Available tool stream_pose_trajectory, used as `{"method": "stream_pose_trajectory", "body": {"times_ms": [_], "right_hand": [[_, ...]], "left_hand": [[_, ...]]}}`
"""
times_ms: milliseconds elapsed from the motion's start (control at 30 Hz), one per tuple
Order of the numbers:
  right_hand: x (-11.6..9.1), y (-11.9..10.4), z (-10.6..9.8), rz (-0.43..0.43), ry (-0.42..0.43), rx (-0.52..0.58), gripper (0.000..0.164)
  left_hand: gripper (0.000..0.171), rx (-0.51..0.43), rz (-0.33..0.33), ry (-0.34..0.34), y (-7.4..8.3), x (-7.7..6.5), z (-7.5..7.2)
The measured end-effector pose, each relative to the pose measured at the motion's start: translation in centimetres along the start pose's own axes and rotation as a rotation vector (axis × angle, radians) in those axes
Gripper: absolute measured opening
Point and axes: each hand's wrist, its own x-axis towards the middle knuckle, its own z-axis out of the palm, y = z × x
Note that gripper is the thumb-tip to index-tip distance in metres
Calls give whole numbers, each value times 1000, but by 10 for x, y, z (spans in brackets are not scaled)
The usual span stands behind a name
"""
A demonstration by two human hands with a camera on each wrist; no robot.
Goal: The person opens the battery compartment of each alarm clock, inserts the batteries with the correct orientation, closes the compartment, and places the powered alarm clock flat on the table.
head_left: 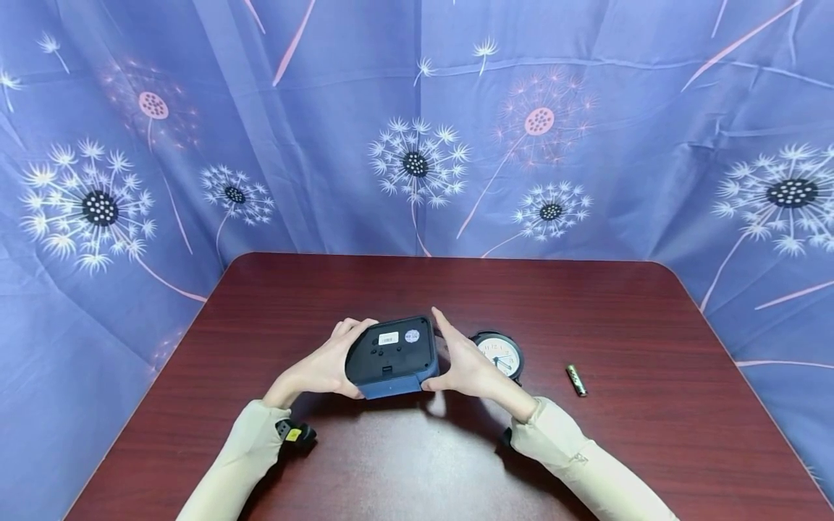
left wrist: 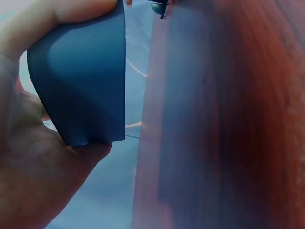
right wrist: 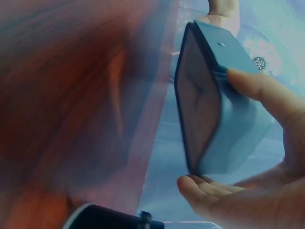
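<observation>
A blue desk clock [head_left: 399, 362] is held up above the table between both hands, its black back with a white label turned upward. Its dial [right wrist: 198, 100], with clock hands, faces down towards the tabletop. My left hand [head_left: 321, 369] grips the clock's left end, thumb on the near side and fingers at the far side. At the right end, my right hand [head_left: 465, 365] holds the clock between thumb and fingers. The left wrist view shows the plain side of the blue casing [left wrist: 81, 81] between thumb and fingers.
Just beyond my right wrist, a black round clock [head_left: 500, 354] with a white dial rests on the dark red wooden table [head_left: 619, 311]. A green and gold battery [head_left: 576, 380] lies farther right. A blue dandelion-patterned curtain [head_left: 326, 145] hangs behind the table.
</observation>
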Motion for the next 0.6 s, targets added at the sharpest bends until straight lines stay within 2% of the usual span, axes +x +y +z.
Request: {"method": "stream_pose_trajectory", "body": {"times_ms": [133,233,600], "right_hand": [[2,4,2,-6,15,129,121],[3,7,4,-6,17,177,118],[3,12,5,-1,-8,250,110]], "left_hand": [[111,-28,0,15,1,-1,-3],[111,-33,3,24,0,-1,-4],[111,-69,-1,37,-2,-3,-6]]}}
